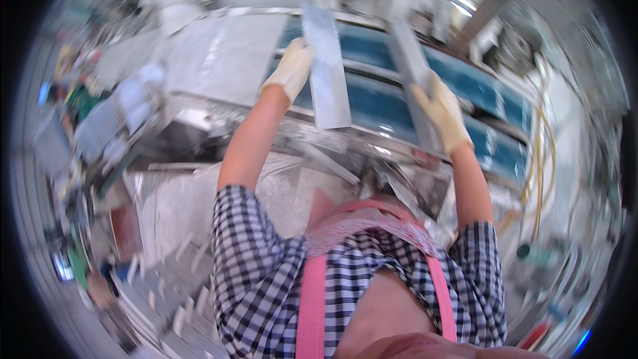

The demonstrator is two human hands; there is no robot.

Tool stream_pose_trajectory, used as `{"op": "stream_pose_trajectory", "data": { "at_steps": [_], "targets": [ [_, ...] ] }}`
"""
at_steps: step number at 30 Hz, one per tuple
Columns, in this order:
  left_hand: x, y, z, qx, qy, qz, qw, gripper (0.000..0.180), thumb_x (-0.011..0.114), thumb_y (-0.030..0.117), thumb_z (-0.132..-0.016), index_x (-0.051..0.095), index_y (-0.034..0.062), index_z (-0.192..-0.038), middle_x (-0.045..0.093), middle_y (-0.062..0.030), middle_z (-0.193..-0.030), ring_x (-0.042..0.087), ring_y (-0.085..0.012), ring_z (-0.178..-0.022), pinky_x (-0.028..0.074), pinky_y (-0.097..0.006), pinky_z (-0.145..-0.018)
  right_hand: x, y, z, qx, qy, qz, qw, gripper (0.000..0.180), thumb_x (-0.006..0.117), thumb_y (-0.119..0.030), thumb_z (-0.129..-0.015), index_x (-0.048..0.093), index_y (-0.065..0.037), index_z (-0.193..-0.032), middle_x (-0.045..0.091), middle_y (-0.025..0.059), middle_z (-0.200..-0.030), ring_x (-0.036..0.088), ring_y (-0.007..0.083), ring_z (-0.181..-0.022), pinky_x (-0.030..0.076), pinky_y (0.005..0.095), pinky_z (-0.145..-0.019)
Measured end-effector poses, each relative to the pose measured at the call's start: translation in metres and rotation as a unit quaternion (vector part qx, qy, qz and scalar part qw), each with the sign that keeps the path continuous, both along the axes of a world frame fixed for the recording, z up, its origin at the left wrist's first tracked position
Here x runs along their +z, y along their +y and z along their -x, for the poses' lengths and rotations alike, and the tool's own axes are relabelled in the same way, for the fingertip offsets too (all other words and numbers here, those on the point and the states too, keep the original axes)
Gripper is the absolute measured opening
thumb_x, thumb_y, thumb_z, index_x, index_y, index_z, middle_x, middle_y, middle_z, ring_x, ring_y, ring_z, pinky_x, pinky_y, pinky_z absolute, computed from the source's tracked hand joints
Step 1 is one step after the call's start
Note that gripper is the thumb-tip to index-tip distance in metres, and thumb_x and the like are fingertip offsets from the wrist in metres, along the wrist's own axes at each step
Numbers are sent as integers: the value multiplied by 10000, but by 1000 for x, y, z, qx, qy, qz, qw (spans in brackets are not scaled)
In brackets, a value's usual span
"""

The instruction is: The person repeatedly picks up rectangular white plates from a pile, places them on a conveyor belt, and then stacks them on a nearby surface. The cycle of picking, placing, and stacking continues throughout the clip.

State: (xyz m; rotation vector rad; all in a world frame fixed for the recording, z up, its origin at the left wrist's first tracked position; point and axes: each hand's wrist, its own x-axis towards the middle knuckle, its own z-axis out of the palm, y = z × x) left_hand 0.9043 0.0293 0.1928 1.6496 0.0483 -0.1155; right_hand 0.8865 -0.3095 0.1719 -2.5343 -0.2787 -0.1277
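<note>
Nearest the camera we find the wearer's black-and-white checked shirt (256, 272), crossed by pink straps (311, 306). Both forearms reach forward over a long work surface bearing two parallel teal bands (379, 103).

We record the left hand (290, 70), in a cream glove, pinching the left long edge of a pale flat strip (325, 70); its finger ends are not clearly visible. This strip stands lengthwise away from the wearer, crossing the line of both bands.

We record the right hand (442, 113), likewise gloved, pinching the right long edge of a grey strip (410, 60), thumb side laid against its face. This second strip lies well apart from the first, slanting across the bands. Owing to blur, we cannot tell whether either strip touches the surface beneath.

To the left of the bands we note a broad whitish sheet (226, 53). Yellow hoses (548, 159) hang at the right. At the lower left we observe many narrow pale pieces (189, 292) crowded together, near a reddish-brown panel (126, 231).
</note>
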Motion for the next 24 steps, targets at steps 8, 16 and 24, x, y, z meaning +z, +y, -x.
{"op": "stream_pose_trajectory", "data": {
  "at_steps": [8,16,24],
  "targets": [
    [-21,-152,18,19,106,128,986,380,477,238,-998,570,-69,-1202,655,-171,-1143,667,-256,-1030,539,-380,-932,5,2,-4,-10,49,48,998,838,545,-604,-912,453,86,-1378,665,309,-1074,655,441,-998,528,476,-860],
    [-8,-143,37,-6,106,205,973,470,488,289,-1036,499,-75,-1333,587,-248,-1298,608,-312,-1188,505,-403,-1018,33,11,-3,-3,119,96,988,860,703,-550,-787,443,43,-1353,679,269,-1091,672,413,-1024,540,468,-862],
    [-19,-47,153,163,38,127,978,425,471,279,-1058,531,-39,-1333,600,-236,-1300,621,-297,-1185,529,-392,-996,36,37,-28,-93,152,94,980,519,697,-245,-785,528,8,-1205,676,255,-1137,665,401,-1065,533,471,-916]
  ]
}}
